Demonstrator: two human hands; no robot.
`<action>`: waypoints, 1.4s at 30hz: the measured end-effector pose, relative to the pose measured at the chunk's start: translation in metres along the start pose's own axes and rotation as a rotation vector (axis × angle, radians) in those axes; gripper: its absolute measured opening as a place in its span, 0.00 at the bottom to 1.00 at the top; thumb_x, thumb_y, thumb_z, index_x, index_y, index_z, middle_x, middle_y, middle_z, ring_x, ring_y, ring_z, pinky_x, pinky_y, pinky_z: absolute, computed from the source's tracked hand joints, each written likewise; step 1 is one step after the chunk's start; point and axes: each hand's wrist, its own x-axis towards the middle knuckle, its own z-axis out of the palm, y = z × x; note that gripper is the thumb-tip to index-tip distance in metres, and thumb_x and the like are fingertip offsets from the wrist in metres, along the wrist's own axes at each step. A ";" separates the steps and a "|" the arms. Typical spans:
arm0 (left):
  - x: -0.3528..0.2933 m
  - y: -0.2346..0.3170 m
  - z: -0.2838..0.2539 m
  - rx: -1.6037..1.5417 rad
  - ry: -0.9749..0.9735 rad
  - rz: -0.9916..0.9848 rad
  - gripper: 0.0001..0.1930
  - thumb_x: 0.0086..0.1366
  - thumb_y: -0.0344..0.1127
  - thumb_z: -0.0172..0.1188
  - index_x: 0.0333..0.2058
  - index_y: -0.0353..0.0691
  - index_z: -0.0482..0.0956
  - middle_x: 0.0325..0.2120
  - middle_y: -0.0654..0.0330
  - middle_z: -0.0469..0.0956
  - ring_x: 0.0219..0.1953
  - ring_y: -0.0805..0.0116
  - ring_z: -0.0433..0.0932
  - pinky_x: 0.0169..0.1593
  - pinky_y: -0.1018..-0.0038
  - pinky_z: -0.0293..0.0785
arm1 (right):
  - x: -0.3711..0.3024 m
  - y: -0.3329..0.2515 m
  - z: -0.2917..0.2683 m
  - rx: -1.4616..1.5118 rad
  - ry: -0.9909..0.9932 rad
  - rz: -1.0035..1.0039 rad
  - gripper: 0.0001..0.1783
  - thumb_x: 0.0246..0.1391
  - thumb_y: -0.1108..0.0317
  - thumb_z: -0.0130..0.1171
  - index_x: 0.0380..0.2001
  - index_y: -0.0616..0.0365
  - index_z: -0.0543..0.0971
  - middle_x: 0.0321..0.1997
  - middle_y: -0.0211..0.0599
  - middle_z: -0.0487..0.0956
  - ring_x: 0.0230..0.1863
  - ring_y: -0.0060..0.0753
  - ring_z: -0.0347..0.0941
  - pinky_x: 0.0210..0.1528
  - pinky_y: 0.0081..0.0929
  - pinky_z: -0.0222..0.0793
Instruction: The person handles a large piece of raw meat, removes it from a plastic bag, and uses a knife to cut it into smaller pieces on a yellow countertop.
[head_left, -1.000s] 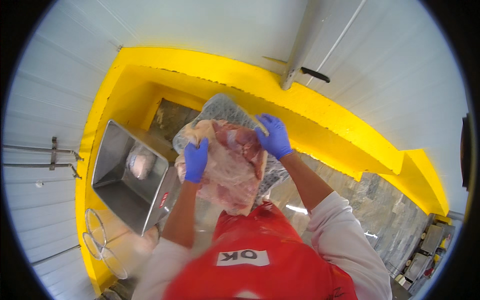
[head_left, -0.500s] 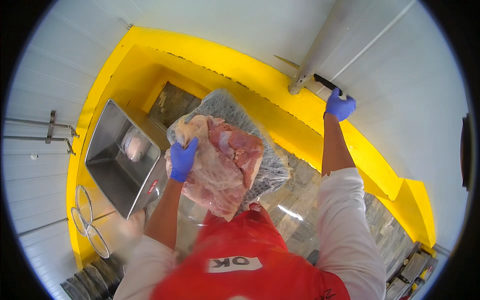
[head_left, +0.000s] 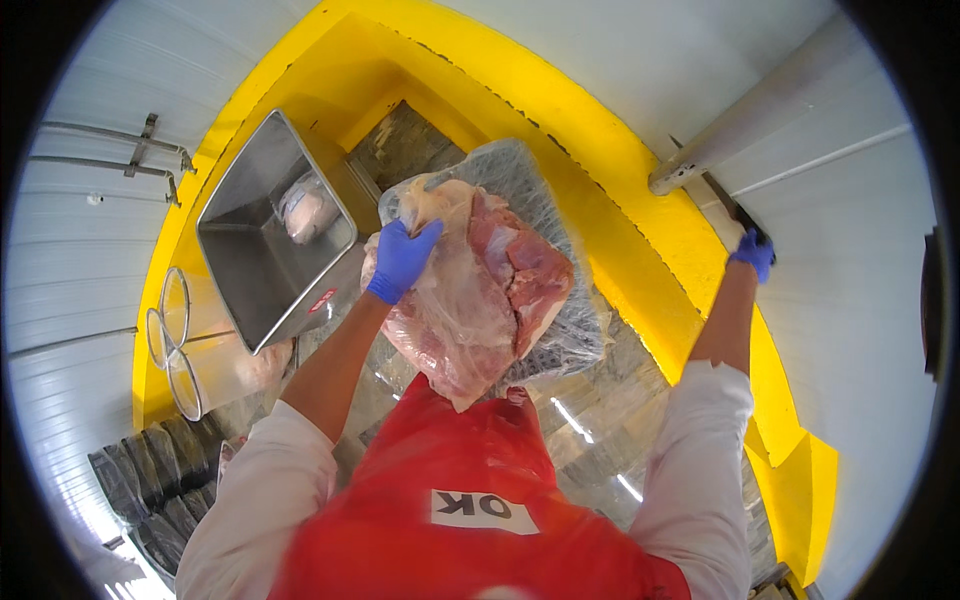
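Observation:
A large pale-pink and red slab of raw meat [head_left: 450, 310], skin partly on, lies on a plastic-wrapped surface [head_left: 575, 330] in front of me. My left hand [head_left: 404, 258], in a blue glove, grips the slab's upper left edge between thumb and fingers. Far out to the right, my gloved right hand [head_left: 753, 256] is closed around the black handle of a knife [head_left: 724, 196]. Its blade reaches behind the lower end of a grey pole [head_left: 675, 177], and the tip shows on the pole's other side. Whether blade and pole touch, I cannot tell.
A deep steel bin [head_left: 250, 250] at left holds a bagged pale piece [head_left: 306, 208]. Nearer stand clear containers with round rims [head_left: 184, 385] and black plastic-covered stacks [head_left: 160, 470]. A yellow curb [head_left: 640, 250] runs along the wall; metal pipes [head_left: 110, 165] cross the left wall.
My right hand has moved away from the pole, drawing the knife back so more blade shows on the handle side. My left hand keeps its grip on the meat. The whole view has shifted.

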 end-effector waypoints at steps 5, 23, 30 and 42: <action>0.007 -0.011 0.004 0.004 -0.028 0.027 0.21 0.66 0.44 0.70 0.44 0.27 0.85 0.32 0.57 0.86 0.36 0.72 0.81 0.40 0.68 0.77 | -0.070 0.034 -0.127 0.961 0.222 0.369 0.18 0.68 0.62 0.59 0.47 0.71 0.78 0.46 0.48 0.84 0.42 0.41 0.86 0.47 0.31 0.85; 0.009 -0.002 -0.002 -0.157 -0.116 0.004 0.17 0.66 0.40 0.68 0.42 0.29 0.85 0.31 0.62 0.84 0.33 0.74 0.79 0.37 0.69 0.77 | -0.455 -0.078 -0.187 0.437 -0.746 0.048 0.10 0.62 0.75 0.65 0.45 0.61 0.77 0.38 0.39 0.83 0.36 0.30 0.81 0.43 0.29 0.79; 0.012 -0.013 -0.001 -0.247 -0.167 0.071 0.18 0.66 0.41 0.68 0.42 0.28 0.84 0.32 0.58 0.85 0.34 0.72 0.80 0.39 0.67 0.77 | -0.464 -0.157 -0.190 -0.030 -0.758 -0.475 0.31 0.59 0.62 0.69 0.66 0.41 0.77 0.32 0.47 0.83 0.31 0.47 0.82 0.37 0.39 0.77; 0.014 -0.021 0.003 -0.203 -0.131 0.203 0.19 0.66 0.44 0.66 0.37 0.28 0.82 0.27 0.47 0.83 0.31 0.58 0.85 0.37 0.61 0.78 | -0.409 -0.356 -0.220 -0.731 -0.706 -1.292 0.17 0.61 0.59 0.62 0.53 0.40 0.82 0.26 0.43 0.80 0.27 0.50 0.80 0.31 0.47 0.75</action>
